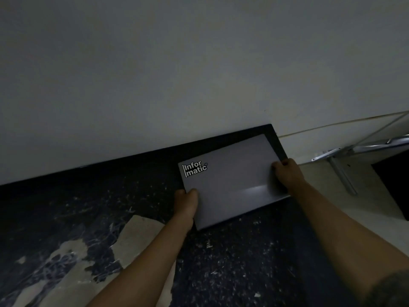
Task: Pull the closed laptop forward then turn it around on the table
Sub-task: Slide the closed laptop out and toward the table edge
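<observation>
A closed grey laptop (232, 178) with a white "Informatic" sticker near its far left corner lies flat on the dark scratched table (232, 262), close to the wall and the table's right end. My left hand (187, 203) grips the laptop's left edge, thumb on the lid. Over on the right edge, my right hand (287, 173) holds the laptop with fingers curled over the lid.
A pale wall (177, 74) rises right behind the table. The table top is worn, with a large bare patch (132, 235) at the front left. To the right, beyond the table's end, are a light floor and a metal frame (340, 167).
</observation>
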